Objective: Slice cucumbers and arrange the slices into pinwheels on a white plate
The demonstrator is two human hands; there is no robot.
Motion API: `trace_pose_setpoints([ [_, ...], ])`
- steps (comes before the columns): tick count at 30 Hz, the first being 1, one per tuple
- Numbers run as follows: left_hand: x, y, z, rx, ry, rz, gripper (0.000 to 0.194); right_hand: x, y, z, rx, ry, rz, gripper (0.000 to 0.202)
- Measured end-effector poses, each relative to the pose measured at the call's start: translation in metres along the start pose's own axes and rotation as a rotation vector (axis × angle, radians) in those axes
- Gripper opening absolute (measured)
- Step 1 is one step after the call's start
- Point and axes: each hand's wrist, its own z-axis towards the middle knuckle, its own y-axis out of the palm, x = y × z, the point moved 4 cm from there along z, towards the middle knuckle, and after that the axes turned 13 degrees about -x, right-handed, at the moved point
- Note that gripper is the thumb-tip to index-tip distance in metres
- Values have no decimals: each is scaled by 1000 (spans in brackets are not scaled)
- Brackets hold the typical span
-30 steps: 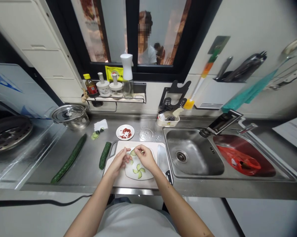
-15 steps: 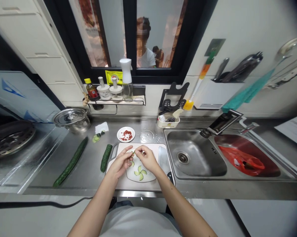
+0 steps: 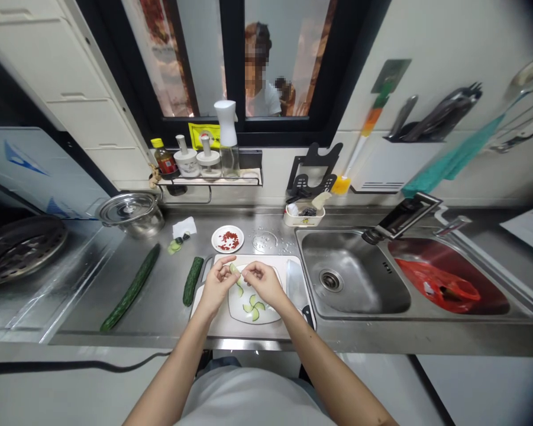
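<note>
Over a white plate [image 3: 238, 309], my two hands are close together with their fingertips almost meeting. My left hand [image 3: 218, 285] pinches a thin pale-green cucumber slice [image 3: 234, 269] between thumb and fingers. The fingers of my right hand [image 3: 264, 284] are pinched together beside that slice; whatever lies between them is too small to make out. Below the hands, several green-edged cucumber slices [image 3: 254, 307] form a pinwheel on the plate, and other slices [image 3: 239, 290] lie near my left thumb. The plate rests on a cutting board [image 3: 219, 331]. A knife [image 3: 294, 281] lies along the board's right side.
A cut cucumber [image 3: 193, 281] and a long cucumber [image 3: 131, 288] lie to the left. Behind the board are a dish [image 3: 228, 239] of red bits and cucumber scraps [image 3: 175, 245]. A lidded pot [image 3: 131, 213] stands back left; a double sink [image 3: 355, 290] is at the right.
My left hand has turned, its fingers curling in, and the slice it pinches shows more clearly. My right hand stays pinched in nearly the same place. The view has shifted slightly.
</note>
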Motion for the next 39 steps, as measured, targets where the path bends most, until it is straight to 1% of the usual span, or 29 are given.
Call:
trace_pose_setpoints([
  [5, 0, 0, 0, 64, 48, 138, 43, 6, 0, 1, 5, 36, 49, 14],
  [8, -4, -1, 1, 62, 63, 153, 41, 9, 0, 2, -9, 45, 65, 15],
  [11, -9, -5, 2, 73, 67, 179, 35, 14, -3, 5, -37, 53, 31, 16],
  [15, -22, -15, 5, 118, 27, 279, 23, 24, -7, 12, -69, 44, -116, 14],
  [17, -30, -20, 6, 128, -10, 333, 22, 32, -8, 16, -91, 53, -202, 14],
  [23, -62, -30, 4, 100, -116, 495, 22, 58, -2, 21, -164, 169, -454, 11],
  [28, -84, -32, 4, 62, -176, 665, 18, 67, 4, 22, -213, 257, -688, 11],
  [32, -90, -31, 4, 31, -177, 810, 17, 69, 8, 24, -267, 307, -856, 14],
  [39, -89, -23, 5, -34, -172, 1065, 18, 71, 14, 28, -306, 314, -968, 21],
])
